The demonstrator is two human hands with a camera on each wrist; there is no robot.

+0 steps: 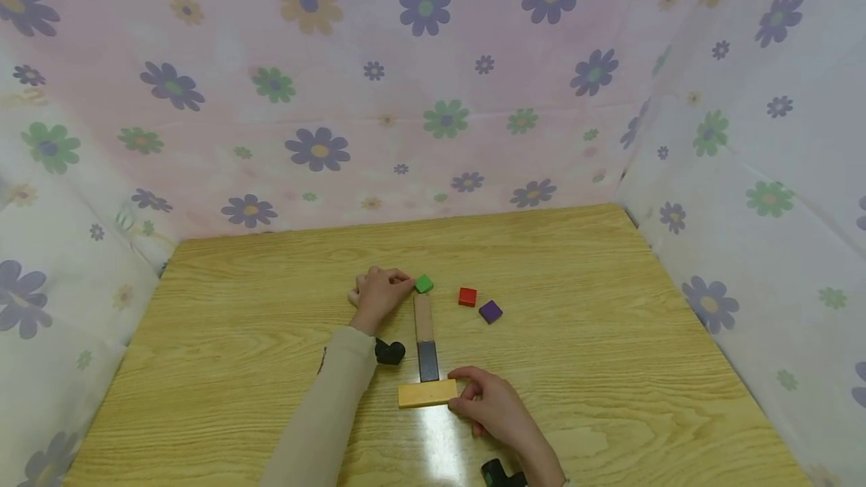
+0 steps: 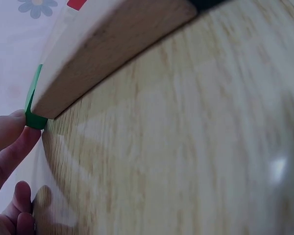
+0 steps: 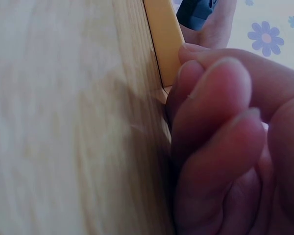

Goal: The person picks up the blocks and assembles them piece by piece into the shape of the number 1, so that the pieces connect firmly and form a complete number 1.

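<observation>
The black device (image 1: 495,475) at the right wrist is nearest, at the lower edge of the head view. Just beyond it, the right hand (image 1: 497,408) pinches the right end of the yellow block (image 1: 424,394), index finger at the far corner and thumb at the near corner; in the right wrist view the remaining fingers are curled beside the block end, above the tabletop. The yellow block lies flat and crosswise. The dark block (image 1: 428,361) extends away from the middle of its far long side, its near end against the yellow block. Left of the dark block and apart from it is the black device (image 1: 390,352) at the left wrist, adjoining the beige sleeve (image 1: 318,412). The pale wooden block (image 1: 422,318) continues the line, end to end with the dark block. To the right, well apart from this line, lie the purple block (image 1: 490,312), turned at an angle, and, slightly farther, the red block (image 1: 467,297). At the far end of the pale wooden block, the left hand (image 1: 380,293) grips the green block (image 1: 423,283) between thumb and index finger, from the left; full face contact between these two blocks cannot be confirmed. The two hands are well apart. Behind the wood-grain table (image 1: 541,246) hangs the flower-print cloth (image 1: 365,107).
</observation>
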